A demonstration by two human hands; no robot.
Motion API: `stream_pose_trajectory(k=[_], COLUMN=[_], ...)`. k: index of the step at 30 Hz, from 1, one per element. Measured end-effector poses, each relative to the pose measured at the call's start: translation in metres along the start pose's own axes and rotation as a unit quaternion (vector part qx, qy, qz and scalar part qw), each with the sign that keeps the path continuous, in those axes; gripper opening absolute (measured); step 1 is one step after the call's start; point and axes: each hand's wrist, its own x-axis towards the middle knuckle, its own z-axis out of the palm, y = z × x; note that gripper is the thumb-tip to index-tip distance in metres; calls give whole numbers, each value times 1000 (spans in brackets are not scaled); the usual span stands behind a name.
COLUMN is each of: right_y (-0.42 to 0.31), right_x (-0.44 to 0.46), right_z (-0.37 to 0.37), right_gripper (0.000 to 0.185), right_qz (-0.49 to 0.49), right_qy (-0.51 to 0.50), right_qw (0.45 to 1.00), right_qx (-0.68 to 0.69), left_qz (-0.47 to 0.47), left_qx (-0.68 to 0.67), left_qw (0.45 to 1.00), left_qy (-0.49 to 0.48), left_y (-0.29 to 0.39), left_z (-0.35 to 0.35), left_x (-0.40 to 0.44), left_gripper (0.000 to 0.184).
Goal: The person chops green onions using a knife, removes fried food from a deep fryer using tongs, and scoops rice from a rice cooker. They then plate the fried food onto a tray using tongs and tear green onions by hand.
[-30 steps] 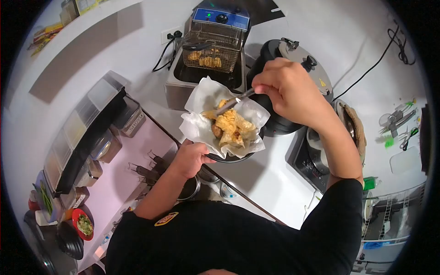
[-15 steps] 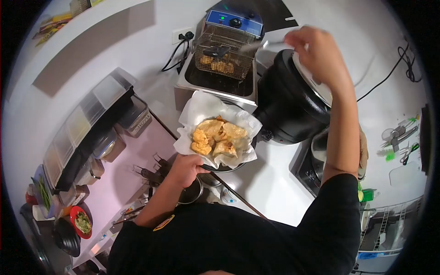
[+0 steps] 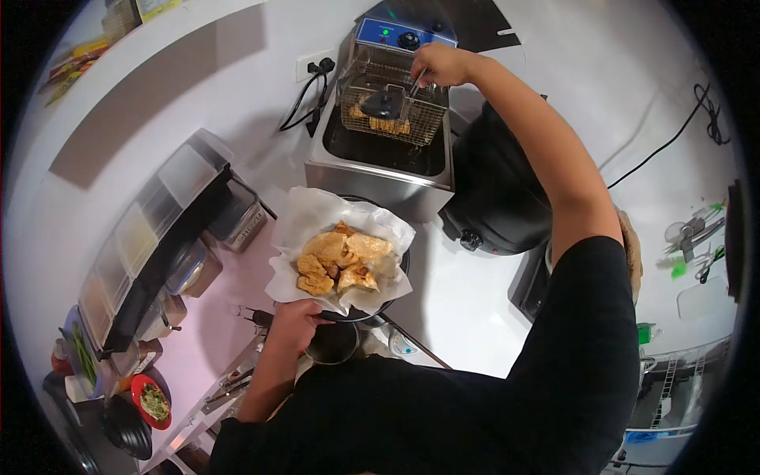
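Observation:
My left hand (image 3: 297, 323) is closed on the near-left rim of a dark bowl (image 3: 404, 269), beside the fryer's front. White paper (image 3: 297, 218) lines it, with several golden fried pieces (image 3: 348, 252) in the middle. Over the deep fryer (image 3: 380, 176), my right hand (image 3: 442, 65) grips the metal handle of a utensil with a black rounded head (image 3: 385, 104). Its exact kind is unclear. The head is at the wire frying basket (image 3: 423, 131), where more browned fried food (image 3: 389, 126) lies. The basket sits raised at the fryer's back, above dark oil.
A black round pot (image 3: 499, 186) stands right of the fryer. On the left are a lidded condiment box (image 3: 158, 229), several containers and a red bowl of chopped greens (image 3: 134, 381). A plug and cord (image 3: 321, 71) hang behind the fryer.
My right hand has moved left and in over the basket, bringing the black-headed utensil with it. The lined bowl in my left hand has shifted left and nearer to me.

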Motion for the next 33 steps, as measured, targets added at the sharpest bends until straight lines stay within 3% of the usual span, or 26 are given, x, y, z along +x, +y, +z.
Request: stream_pose_trajectory(k=[4, 7, 9, 11, 13, 15, 20, 23, 25, 33], right_y=[-6, -10, -6, 16, 26, 28, 23, 11, 2, -18], right_x=[-2, -9, -15, -20, -20, -17, -17, -13, -10, -3], right_z=[5, -7, -12, -5, 1, 5, -3, -5, -6, -14], right_gripper=[21, 19, 17, 18, 19, 20, 19, 17, 16, 19], right_qz=[42, 113, 159, 211, 198, 178, 157, 210, 103, 137], right_qy=[12, 23, 20, 19, 23, 35, 57, 61, 35, 14], right_qw=[999, 993, 986, 968, 971, 983, 986, 975, 993, 989], right_qx=[-33, 8, 41, 132, 133, 7, -19, -47, -49, -61], left_qz=[-12, 13, 6, -10, -29, -14, -8, -15, -14, 14], left_qx=[-28, -62, -31, -48, -68, -72, -62, -75, -88, -78], left_qw=[998, 997, 998, 997, 996, 996, 996, 995, 993, 994], left_qy=[-47, -52, -52, -51, -50, -58, -59, -62, -71, -70], left_y=[2, 5, 0, -3, -3, -4, -1, -1, 0, 3], left_z=[-9, -4, -8, -7, -8, -7, -5, -8, -8, 2], left_x=[6, 7, 9, 11, 12, 13, 13, 16, 15, 9], left_gripper=[53, 39, 54, 54, 53, 51, 47, 46, 47, 46])
